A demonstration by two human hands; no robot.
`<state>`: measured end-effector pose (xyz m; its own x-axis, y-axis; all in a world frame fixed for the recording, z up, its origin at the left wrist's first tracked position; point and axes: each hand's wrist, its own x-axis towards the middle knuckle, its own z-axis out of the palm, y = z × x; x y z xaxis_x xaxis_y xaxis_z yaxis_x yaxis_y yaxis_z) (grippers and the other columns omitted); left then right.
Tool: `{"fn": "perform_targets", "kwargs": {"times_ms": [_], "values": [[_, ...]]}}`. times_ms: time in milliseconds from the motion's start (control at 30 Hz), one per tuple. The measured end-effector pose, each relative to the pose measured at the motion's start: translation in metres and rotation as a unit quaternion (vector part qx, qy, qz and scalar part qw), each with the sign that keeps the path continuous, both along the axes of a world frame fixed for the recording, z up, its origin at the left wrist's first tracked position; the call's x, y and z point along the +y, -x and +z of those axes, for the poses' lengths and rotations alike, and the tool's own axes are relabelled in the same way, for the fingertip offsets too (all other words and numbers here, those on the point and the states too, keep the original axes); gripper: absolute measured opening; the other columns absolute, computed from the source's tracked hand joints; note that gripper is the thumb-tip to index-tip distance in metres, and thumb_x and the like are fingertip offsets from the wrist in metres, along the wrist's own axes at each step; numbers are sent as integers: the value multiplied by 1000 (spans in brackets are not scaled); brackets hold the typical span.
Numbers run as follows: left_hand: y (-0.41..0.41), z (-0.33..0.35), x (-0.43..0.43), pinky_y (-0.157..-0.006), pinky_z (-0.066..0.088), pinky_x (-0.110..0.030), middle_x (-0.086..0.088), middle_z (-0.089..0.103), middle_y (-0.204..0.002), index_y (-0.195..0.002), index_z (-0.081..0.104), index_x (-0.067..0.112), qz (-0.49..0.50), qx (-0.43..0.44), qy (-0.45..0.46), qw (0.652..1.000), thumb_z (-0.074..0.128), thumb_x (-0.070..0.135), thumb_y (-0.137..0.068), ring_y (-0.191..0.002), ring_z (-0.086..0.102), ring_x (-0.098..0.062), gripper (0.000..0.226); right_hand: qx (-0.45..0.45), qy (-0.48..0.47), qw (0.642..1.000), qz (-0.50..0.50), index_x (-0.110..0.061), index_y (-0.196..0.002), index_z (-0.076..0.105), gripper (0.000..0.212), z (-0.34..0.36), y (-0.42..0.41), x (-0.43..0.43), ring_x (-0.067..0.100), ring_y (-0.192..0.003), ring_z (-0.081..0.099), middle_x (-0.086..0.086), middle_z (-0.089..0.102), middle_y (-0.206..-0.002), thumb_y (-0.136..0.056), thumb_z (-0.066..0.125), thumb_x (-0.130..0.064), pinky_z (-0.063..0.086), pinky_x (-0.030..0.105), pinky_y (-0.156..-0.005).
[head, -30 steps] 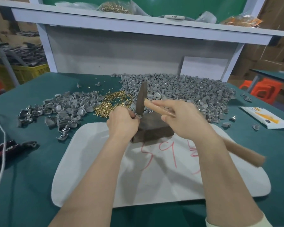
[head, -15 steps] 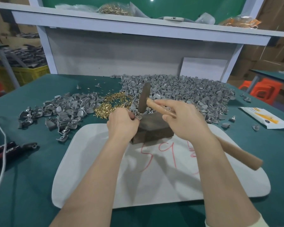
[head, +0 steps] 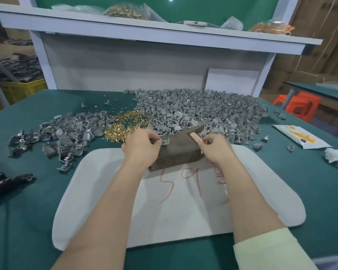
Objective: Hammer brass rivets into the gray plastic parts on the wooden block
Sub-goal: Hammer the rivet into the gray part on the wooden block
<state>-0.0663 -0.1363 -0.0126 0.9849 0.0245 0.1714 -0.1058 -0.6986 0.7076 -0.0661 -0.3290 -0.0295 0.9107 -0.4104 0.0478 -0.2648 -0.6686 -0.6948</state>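
Observation:
A dark wooden block (head: 176,154) stands on the far end of a white pad (head: 109,191). My left hand (head: 142,147) pinches a small gray plastic part (head: 165,141) on the block's top left corner. My right hand (head: 217,149) grips the wooden handle of a hammer (head: 195,137) at the block's right end. Its dark head (head: 198,129) lies low against the block's back right corner. Most of the handle is hidden under my hand and forearm. Loose brass rivets (head: 129,123) lie in a heap just behind my left hand.
A big pile of gray parts (head: 203,112) lies behind the block and a smaller pile (head: 66,131) to the left. A dark tool (head: 8,180) sits at the left edge, a white packet (head: 299,137) at the right. A white shelf (head: 144,34) overhangs the back.
The hammer head, raised over the part before, has come down and to the right beside the block. My right hand moved right and lower with it. My left hand stayed on the part.

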Motion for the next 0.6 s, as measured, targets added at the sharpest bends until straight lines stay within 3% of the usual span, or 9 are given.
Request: {"fn": "perform_targets", "kwargs": {"times_ms": [100,167,233,333,400,467,533,600], "values": [[1,2,-1,-98,40,-39,6,67,-105,-84,63,31,-6,-5,15,1000,62,28,-91,-113,54,-23,7,19,114,993,-10,-22,-112,66,26,4,4,3,29,-101,57,9,64,-112,-92,53,-30,45,31,-83],[2,4,-1,-99,41,-39,9,66,-98,-83,60,30,-10,-8,26,1000,62,27,-91,-108,57,-20,9,-55,148,987,-18,-26,-119,63,30,14,10,11,32,-114,51,12,57,-122,-92,53,-35,42,35,-96],[3,6,-3,-100,40,-40,11,64,-91,-83,59,30,-21,-18,35,999,61,26,-91,-103,60,-19,9,-137,120,982,54,-29,-120,62,32,28,16,26,23,-109,53,6,60,-116,-90,56,-38,40,31,-94],[3,5,-6,-101,41,-41,9,62,-86,-83,57,29,-38,-39,71,996,59,19,-91,-100,62,-21,13,-86,66,972,208,-26,-112,66,24,39,14,55,14,-91,61,-2,68,-94,-90,60,-32,45,27,-85],[2,3,-6,-101,41,-42,6,65,-92,-88,59,26,-26,-60,105,992,58,16,-91,-102,61,-22,10,-77,16,972,222,-21,-97,69,11,41,5,68,19,-83,64,1,68,-83,-90,60,-20,52,38,-86],[0,3,-5,-103,40,-41,1,65,-111,-108,61,19,4,-84,161,983,58,17,-92,-109,58,-21,17,-116,-45,978,166,-21,-89,66,8,46,-11,72,23,-85,65,4,69,-88,-90,60,-16,52,44,-88],[-1,5,-2,-104,39,-39,0,59,-124,-122,55,14,46,-103,217,970,57,19,-92,-115,53,-18,30,-147,-58,983,94,-21,-107,64,17,53,-30,75,23,-96,64,4,68,-108,-91,59,-17,50,42,-92],[0,8,-1,-105,37,-38,5,53,-122,-123,53,14,83,-131,272,950,54,18,-93,-116,50,-16,30,-114,-23,991,70,-25,-142,38,53,57,-47,80,23,-107,57,6,59,-125,-93,57,-20,46,44,-98]]}}
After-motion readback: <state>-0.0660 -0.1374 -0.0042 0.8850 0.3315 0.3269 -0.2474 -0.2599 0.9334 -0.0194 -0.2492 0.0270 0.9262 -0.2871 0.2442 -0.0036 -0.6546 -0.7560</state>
